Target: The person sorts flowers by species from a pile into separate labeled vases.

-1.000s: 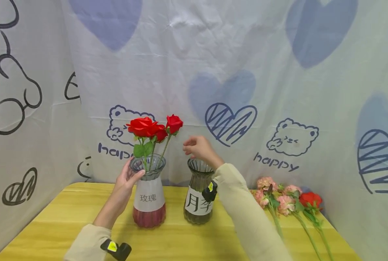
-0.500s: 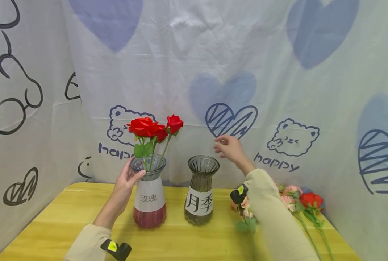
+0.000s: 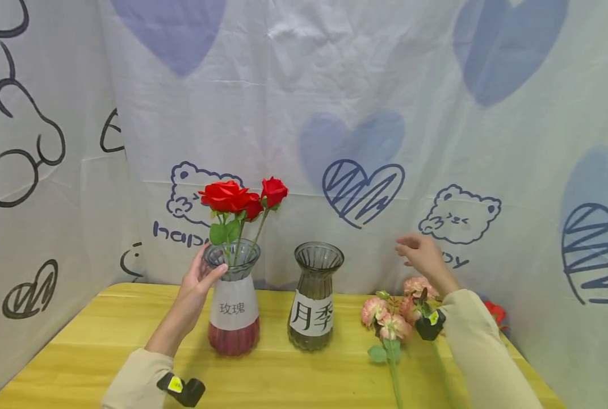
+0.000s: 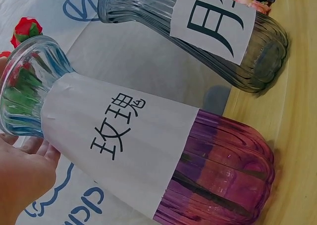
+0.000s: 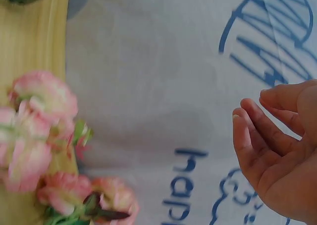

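My left hand [image 3: 196, 281] grips the neck of a glass vase [image 3: 234, 309] with a pink base and a white label, thumb in front and fingers behind. Several red roses [image 3: 225, 196] stand in it, leaves and stems showing above the rim. To its right a grey glass vase [image 3: 311, 315], also labelled, stands upright with no flowers in it. My right hand [image 3: 425, 258] hovers in the air above the pink flowers [image 3: 394, 326] lying on the table. In the right wrist view its loosely bent fingers [image 5: 270, 131] hold nothing.
A red flower [image 3: 495, 312] lies at the table's right side, partly hidden by the right sleeve [image 3: 479, 341]. The yellow wood-grain table [image 3: 304, 380] ends at a hanging white cloth [image 3: 283, 113] with printed hearts and bears.
My right hand has moved to the right, from above the grey vase to above the pink flowers. The left hand has stayed on the rose vase.
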`<state>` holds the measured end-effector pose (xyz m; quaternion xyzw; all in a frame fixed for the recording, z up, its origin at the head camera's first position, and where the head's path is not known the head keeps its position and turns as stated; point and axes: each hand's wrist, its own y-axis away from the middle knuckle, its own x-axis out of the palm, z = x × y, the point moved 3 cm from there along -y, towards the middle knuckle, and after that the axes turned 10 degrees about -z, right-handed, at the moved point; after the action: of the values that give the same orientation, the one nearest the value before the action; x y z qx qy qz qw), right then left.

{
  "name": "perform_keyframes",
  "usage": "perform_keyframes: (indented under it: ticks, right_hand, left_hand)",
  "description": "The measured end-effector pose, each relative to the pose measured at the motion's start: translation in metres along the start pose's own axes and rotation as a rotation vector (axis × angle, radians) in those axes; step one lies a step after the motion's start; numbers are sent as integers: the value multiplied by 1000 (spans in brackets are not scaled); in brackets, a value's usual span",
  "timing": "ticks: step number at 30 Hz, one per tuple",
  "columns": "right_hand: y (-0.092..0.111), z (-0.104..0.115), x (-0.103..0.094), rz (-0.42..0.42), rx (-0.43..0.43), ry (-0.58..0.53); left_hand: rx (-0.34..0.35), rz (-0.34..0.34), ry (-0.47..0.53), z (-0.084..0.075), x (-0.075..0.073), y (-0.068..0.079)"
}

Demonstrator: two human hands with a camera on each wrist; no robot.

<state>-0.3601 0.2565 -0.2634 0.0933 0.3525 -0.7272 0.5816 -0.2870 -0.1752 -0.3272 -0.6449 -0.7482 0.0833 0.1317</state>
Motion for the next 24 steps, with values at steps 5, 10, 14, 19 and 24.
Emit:
perform_keyframes:
  ticks: [5,10,14,19,24]
  right_hand:
    - [9,-25,-16,-44,11,78]
    - [17,-54,-40,-85,-1,152]
    - [24,-80,-60,-75,20,180]
    - [37,-118,-81,-27,52,181]
    - [52,-154,-97,4,132,178]
  left_hand:
    - [-6,2,10,0,4,-1]
    - [-14,2,14,2,11,0]
    - [-7,4,12,4,14,-1]
    - [4,6,9,5,15,-2]
    - [-1,5,6,5,14,-2]
